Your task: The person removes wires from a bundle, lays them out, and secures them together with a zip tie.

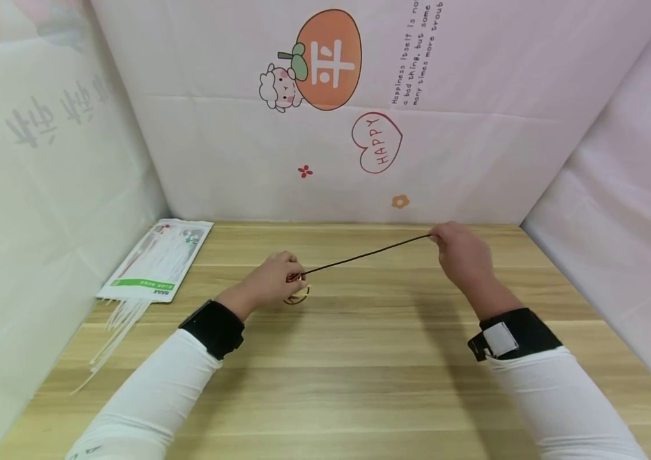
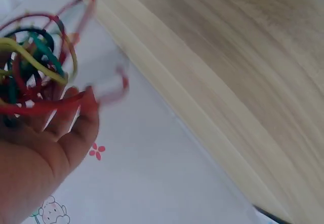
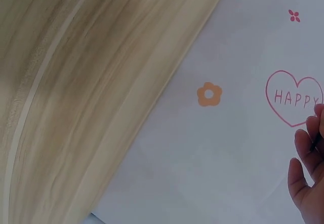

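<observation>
My left hand (image 1: 270, 279) grips a tangled bundle of thin cords in red, yellow, green and black (image 2: 50, 107). Loops of it stick out past the fingers, and one loop hangs below them in the head view. A black strand (image 1: 368, 254) runs straight from this bundle, rising to the right. Its far end is pinched between the thumb and fingers of my right hand (image 1: 464, 255), held above the table's back right part. At the edge of the right wrist view, the fingers (image 3: 297, 176) are curled with a dark bit of the strand between them.
A white packet with a green band (image 1: 155, 255) lies at the table's back left. Several thin white strips like cable ties (image 1: 124, 322) stick out from its front end. Printed white cloth (image 1: 216, 140) walls the wooden table (image 1: 348, 383) at the back and both sides.
</observation>
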